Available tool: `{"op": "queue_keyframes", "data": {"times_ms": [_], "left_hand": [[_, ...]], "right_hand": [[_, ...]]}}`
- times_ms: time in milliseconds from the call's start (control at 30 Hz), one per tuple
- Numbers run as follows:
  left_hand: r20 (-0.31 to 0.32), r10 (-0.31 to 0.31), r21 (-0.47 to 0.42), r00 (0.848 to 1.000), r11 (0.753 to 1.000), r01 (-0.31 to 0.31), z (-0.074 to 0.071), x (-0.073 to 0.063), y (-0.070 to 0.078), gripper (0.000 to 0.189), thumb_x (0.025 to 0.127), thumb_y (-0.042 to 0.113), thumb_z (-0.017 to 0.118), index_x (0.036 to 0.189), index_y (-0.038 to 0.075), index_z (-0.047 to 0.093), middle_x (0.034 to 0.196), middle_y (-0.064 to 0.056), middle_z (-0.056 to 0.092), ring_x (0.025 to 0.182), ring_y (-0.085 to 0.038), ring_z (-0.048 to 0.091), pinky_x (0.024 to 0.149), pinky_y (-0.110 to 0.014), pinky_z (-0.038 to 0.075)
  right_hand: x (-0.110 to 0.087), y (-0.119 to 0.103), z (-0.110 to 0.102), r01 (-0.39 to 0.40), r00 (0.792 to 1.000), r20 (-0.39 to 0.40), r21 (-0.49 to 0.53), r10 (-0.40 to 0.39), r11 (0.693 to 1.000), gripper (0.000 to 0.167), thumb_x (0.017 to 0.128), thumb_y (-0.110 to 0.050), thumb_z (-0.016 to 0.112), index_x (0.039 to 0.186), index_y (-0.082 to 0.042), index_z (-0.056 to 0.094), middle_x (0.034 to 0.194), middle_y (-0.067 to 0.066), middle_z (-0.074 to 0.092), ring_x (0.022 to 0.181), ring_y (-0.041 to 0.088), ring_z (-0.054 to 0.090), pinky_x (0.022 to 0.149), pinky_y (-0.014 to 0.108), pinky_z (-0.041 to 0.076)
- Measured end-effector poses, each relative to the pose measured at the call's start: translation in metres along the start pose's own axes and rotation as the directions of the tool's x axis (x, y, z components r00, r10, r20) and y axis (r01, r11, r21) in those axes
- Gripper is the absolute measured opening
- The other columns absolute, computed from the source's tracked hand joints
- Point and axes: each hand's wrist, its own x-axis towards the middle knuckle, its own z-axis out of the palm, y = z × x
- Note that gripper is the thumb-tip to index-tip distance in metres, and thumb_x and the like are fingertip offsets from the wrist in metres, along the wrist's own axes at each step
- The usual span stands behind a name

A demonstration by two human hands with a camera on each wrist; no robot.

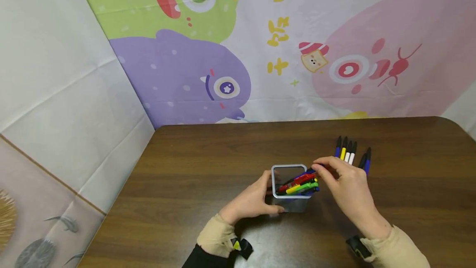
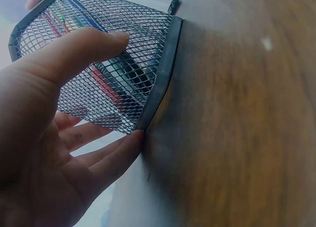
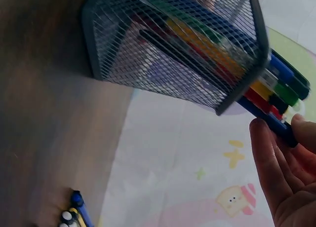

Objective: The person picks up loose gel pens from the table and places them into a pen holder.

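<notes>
A square mesh pen holder [image 1: 293, 206] with a grey rim stands on the table. My left hand [image 1: 250, 199] grips its side, thumb on the near face and fingers around the far side. Red, yellow, green and blue pens [image 1: 301, 184] lean inside, their ends sticking out over the right of the rim. At that rim my right hand [image 1: 347, 189] pinches the end of a dark blue pen [image 3: 267, 120] between thumb and fingertips. The pen's other end shows through the mesh [image 3: 148, 71] in the right wrist view, still inside the holder.
Behind my right hand, several pens with black ends [image 1: 348, 150] lie side by side on the brown table [image 1: 193, 177], and two dark blue and black ones [image 1: 367, 161] lie to their right. A cartoon-printed cloth [image 1: 282, 94] hangs at the table's back edge.
</notes>
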Motion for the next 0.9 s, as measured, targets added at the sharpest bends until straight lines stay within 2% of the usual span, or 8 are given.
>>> {"op": "queue_keyframes", "data": {"times_ms": [133,333,633,800,900], "left_hand": [[0.001,0.004,0.007,1.0,1.0,-0.004,0.0012,0.0017,0.0007,0.074,0.072,0.023,0.077,0.128,0.013,0.028,0.124,-0.006,0.049,0.112,-0.009,0.052,0.093,-0.019,0.042],[-0.006,0.007,0.028,1.0,1.0,-0.007,0.0011,0.0026,0.0004,0.075,0.072,0.024,0.077,0.127,0.013,0.029,0.124,-0.006,0.048,0.112,-0.01,0.052,0.093,-0.019,0.042],[-0.013,-0.011,0.047,1.0,0.999,0.011,0.001,0.0013,-0.0002,0.075,0.072,0.027,0.077,0.128,0.015,0.029,0.125,-0.006,0.048,0.113,-0.01,0.051,0.093,-0.02,0.043],[-0.009,-0.018,0.037,1.0,0.999,0.018,0.0006,0.0004,0.0005,0.075,0.072,0.026,0.077,0.128,0.014,0.029,0.125,-0.006,0.048,0.112,-0.01,0.052,0.092,-0.02,0.043],[-0.006,-0.009,0.023,1.0,1.0,0.009,0.0001,0.0002,0.0005,0.075,0.072,0.024,0.077,0.128,0.013,0.029,0.126,-0.007,0.047,0.113,-0.011,0.052,0.092,-0.02,0.043]], "right_hand": [[-0.0036,0.0023,0.0032,-0.026,0.998,0.049,0.004,0.025,1.0,0.006,0.08,-0.011,0.068,0.085,-0.011,0.067,0.074,-0.003,0.066,0.057,0.004,0.055,0.052,0.008,0.042],[-0.0047,0.0055,0.0054,-0.057,0.993,0.108,0.019,0.055,0.998,0.004,0.085,-0.015,0.064,0.087,-0.011,0.065,0.076,-0.003,0.064,0.057,0.002,0.049,0.05,0.018,0.043],[-0.0064,0.0061,0.0089,-0.048,0.986,0.159,0.007,0.046,0.999,0.011,0.091,-0.016,0.055,0.088,-0.012,0.065,0.081,-0.004,0.064,0.062,0.006,0.049,0.053,0.023,0.043],[-0.0069,0.0056,0.0102,-0.053,0.98,0.193,0.002,0.052,0.999,0.016,0.094,-0.016,0.05,0.091,-0.014,0.065,0.085,-0.004,0.063,0.069,0.008,0.053,0.06,0.029,0.046],[-0.0071,0.0055,0.0104,-0.067,0.976,0.208,0.009,0.064,0.998,0.018,0.095,-0.018,0.048,0.092,-0.015,0.065,0.086,-0.005,0.063,0.069,0.008,0.052,0.06,0.029,0.045]]}}
